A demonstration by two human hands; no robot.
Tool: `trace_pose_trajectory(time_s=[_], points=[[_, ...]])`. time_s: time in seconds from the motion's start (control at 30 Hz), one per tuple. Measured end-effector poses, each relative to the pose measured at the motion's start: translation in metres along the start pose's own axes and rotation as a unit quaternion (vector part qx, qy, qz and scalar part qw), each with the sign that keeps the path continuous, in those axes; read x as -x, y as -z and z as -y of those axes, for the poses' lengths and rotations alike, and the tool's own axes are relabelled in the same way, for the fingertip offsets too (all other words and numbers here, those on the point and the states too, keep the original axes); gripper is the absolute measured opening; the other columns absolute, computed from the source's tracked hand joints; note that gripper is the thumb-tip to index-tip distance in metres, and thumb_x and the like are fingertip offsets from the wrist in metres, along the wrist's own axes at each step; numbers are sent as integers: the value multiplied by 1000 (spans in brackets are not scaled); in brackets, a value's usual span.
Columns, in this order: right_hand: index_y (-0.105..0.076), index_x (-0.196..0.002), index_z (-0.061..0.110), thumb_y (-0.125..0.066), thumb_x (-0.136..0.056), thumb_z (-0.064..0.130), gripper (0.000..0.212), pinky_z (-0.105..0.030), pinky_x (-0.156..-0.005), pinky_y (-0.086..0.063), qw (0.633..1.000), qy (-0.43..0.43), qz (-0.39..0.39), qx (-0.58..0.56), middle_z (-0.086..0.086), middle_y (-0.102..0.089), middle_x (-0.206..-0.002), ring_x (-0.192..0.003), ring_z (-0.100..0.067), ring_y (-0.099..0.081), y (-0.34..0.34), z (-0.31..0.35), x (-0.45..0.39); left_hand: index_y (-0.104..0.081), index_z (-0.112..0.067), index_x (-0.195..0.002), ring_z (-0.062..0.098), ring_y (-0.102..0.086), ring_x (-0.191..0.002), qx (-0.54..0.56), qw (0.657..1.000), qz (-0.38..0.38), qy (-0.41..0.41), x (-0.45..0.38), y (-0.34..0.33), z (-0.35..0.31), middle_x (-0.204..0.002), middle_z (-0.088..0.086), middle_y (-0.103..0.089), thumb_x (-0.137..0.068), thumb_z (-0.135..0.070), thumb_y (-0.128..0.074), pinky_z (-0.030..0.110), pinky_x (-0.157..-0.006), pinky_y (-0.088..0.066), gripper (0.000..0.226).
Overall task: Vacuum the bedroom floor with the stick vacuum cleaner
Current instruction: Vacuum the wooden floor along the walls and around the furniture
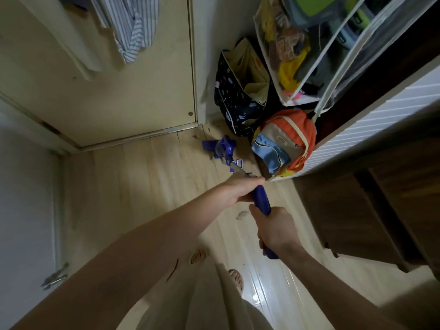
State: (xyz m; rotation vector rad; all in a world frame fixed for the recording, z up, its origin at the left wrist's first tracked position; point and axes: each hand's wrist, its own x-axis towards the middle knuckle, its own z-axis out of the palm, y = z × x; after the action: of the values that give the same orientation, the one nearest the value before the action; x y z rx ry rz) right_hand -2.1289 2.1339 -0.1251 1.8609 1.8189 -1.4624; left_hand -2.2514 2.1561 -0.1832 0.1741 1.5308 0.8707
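A: From the head camera, what are the hands doing?

B: Both grip the vacuum (pixel 262 201). The left hand (pixel 240 189) is wrapped round the upper end of the blue handle, where it meets the metal tube. The right hand (pixel 277 228) is curled round the same handle lower down, nearer the body, with the handle's end sticking out below the wrist.

A: And the vacuum's head?

B: The blue head (pixel 220 147) sits on the floor (pixel 142 177) beyond the left hand, up in the corner. It is blurred, so I cannot tell its exact shape.

A: What is around it?

B: Just past the head stands a dark patterned bag (pixel 234 101), open at the top. Beyond the right hand lies an orange and blue backpack (pixel 284 141), close beside the head. Above the backpack hangs a clear organiser (pixel 300 48) stuffed with coloured things. Far beyond the left hand is a cream door (pixel 133 91) with a striped shirt (pixel 133 27) hanging over it. Two sandalled feet (pixel 198 256) show below the arms.
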Motion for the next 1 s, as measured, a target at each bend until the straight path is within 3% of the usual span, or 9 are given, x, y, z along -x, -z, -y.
trace_pose_trajectory(time_s=[0.13, 0.23, 0.3, 0.37, 0.5, 0.6, 0.73, 0.87, 1.0], points=[[-55, -99, 5, -52, -95, 39, 35, -26, -41, -49, 1000, 15, 4, 13, -10, -60, -68, -40, -17, -56, 0, 12, -40, -60, -7, -67, 13, -59, -51, 24, 1000, -7, -10, -13, 6, -17, -58, 6, -61, -80, -7, -63, 18, -50, -53, 14], [-54, -97, 7, -54, -94, 38, 31, -26, -44, -49, 1000, 20, 16, 15, -8, -58, -67, -41, -17, -55, 5, 22, -59, -61, -5, -84, 16, -60, -58, 76, 997, -19, -7, -24, 8, -25, -74, 10, -62, -83, -12, -67, 19, -50, -53, 9], [-53, -96, 7, -54, -94, 35, 28, -27, -44, -48, 1000, 17, 20, 8, -8, -58, -67, -40, -17, -53, 12, 24, -59, -59, -5, -97, 18, -61, -64, 94, 995, -24, 0, -30, 5, -27, -81, 10, -62, -83, -16, -70, 20, -51, -54, 21], [-52, -97, 6, -54, -94, 33, 28, -27, -44, -47, 999, 11, 37, 9, -10, -58, -67, -39, -17, -52, 21, 18, -53, -60, -5, -97, 18, -61, -66, 106, 994, -12, 11, -29, 0, -21, -81, 10, -63, -82, -17, -72, 20, -49, -54, 22], [-50, -103, 6, -55, -95, 34, 29, -23, -40, -44, 997, -6, 45, 57, -10, -58, -64, -36, -16, -51, 35, 0, -51, -61, 0, -109, 25, -64, -88, 151, 988, 21, 28, -34, -17, -6, -102, 18, -66, -82, -16, -73, 26, -69, -58, 34], [-50, -104, 8, -56, -94, 36, 30, -24, -40, -45, 996, -5, 19, 92, -10, -59, -66, -39, -17, -53, 43, -7, -72, -58, 0, -105, 26, -60, -92, 184, 982, 30, 28, -47, -30, -8, -100, 18, -61, -84, -12, -70, 28, -74, -55, 27], [-51, -107, 4, -56, -94, 36, 35, -29, -46, -50, 996, -8, 14, 91, -12, -60, -67, -43, -21, -54, 44, -10, -101, -58, 2, -113, 22, -61, -80, 181, 983, 1, 14, -67, -39, -16, -95, 16, -61, -81, -10, -72, 27, -65, -56, 37], [-51, -105, 3, -55, -94, 33, 33, -35, -53, -53, 997, -1, 12, 76, -13, -59, -68, -48, -24, -56, 42, -7, -119, -55, -4, -107, 18, -58, -74, 172, 985, 6, 4, -83, -37, -23, -94, 13, -59, -85, -12, -70, 27, -70, -54, 28], [-51, -103, 2, -54, -95, 34, 33, -37, -55, -54, 997, 2, 6, 80, -13, -61, -68, -50, -24, -57, 49, -9, -123, -53, -4, -106, 16, -57, -70, 157, 988, 7, -3, -87, -41, -26, -85, 9, -58, -86, -14, -69, 22, -61, -55, 27]])
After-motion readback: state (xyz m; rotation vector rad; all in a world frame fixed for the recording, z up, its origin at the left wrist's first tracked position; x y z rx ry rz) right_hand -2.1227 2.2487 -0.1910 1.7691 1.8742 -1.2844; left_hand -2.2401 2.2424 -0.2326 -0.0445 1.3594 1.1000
